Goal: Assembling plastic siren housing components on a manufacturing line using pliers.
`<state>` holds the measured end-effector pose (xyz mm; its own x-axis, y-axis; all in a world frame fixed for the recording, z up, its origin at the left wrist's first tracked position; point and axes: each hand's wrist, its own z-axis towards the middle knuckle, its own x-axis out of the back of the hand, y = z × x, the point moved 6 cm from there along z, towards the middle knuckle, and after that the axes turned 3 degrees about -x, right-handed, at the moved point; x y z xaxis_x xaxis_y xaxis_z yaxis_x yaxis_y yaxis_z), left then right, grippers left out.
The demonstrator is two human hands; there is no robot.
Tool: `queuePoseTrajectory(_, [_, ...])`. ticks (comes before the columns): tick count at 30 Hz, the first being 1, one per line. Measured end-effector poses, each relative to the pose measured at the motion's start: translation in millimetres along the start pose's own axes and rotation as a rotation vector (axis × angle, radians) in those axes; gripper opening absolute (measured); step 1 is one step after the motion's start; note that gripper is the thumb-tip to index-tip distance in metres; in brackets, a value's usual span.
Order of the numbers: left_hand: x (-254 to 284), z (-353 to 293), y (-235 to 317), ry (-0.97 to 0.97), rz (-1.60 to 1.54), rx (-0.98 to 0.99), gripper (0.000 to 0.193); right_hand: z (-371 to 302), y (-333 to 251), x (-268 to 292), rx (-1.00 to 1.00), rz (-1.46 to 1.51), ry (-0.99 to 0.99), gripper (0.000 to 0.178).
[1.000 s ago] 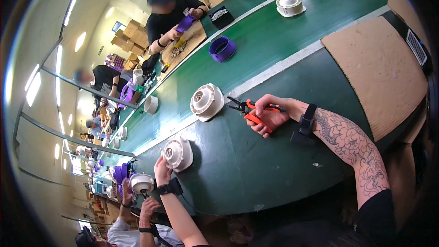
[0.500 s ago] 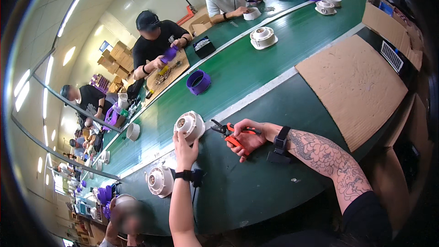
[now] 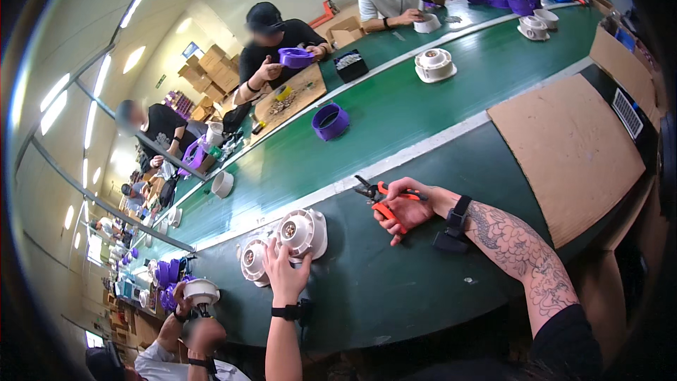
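My left hand (image 3: 285, 275) grips the near rim of a white round plastic housing (image 3: 305, 234) with its thumb and fingers. Copper-coloured parts show in the hub of this housing. It stands on the green tabletop (image 3: 395, 289), right against a second white housing (image 3: 252, 261) on its left. In my right hand (image 3: 407, 204) is a pair of cutting pliers (image 3: 384, 210) with orange and black handles. Their dark jaws point up and left, over the table and apart from the housings. Whether the jaws touch at the tip is too small to tell.
Beyond a pale rail (image 3: 423, 147) runs a green conveyor belt (image 3: 395, 123) bearing a purple ring (image 3: 330, 122) and another white housing (image 3: 434, 65). Flat cardboard (image 3: 564, 155) covers the table's right side. Co-workers sit opposite; one at lower left holds a white housing (image 3: 202, 291).
My left hand has drawn the housing off the rail toward me, beside the second one. The pliers stay in my right hand. The lower-left co-worker has lifted a housing into clearer view.
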<state>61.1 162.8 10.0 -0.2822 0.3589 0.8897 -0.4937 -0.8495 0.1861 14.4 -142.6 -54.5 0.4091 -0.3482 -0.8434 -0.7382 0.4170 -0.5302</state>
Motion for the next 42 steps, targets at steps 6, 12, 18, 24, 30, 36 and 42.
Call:
queuePoseTrajectory(6, [7.1, -18.4, -44.2, 0.020, -0.009, 0.203, 0.044, -5.6, 1.4, 1.4, 0.020, -0.014, 0.005, 0.046])
queuePoseTrajectory(12, [26.0, -27.2, -0.4, 0.278, 0.010, 0.022, 0.044, -8.2, -1.7, 2.7, 0.085, 0.006, -0.008, 0.053])
queuePoseTrajectory(18, [-29.5, -48.2, 99.7, -0.387, -0.627, -0.371, 0.042, -10.8, -0.5, 5.5, 0.287, 0.056, 0.102, 0.051])
queuePoseTrajectory(24, [-48.4, -51.3, 92.5, -0.161, -0.706, -0.331, 0.026, -45.1, 27.0, -25.4, 0.453, -0.016, 0.401, 0.038])
queuePoseTrajectory(30, [-7.5, -47.1, 86.3, 0.063, -0.995, -0.126, 0.016, -88.6, 43.9, -92.8, -0.066, -2.018, 1.346, 0.070])
queuePoseTrajectory(36, [209.2, -63.9, 167.3, 0.508, -1.457, -0.889, 0.044, -96.1, 70.6, -114.4, 0.252, -2.281, 1.392, 0.062])
queuePoseTrajectory(42, [287.7, -76.3, 158.1, 0.626, -1.436, -0.785, 0.071, -85.0, 79.6, -181.4, 0.466, -1.949, 1.190, 0.049])
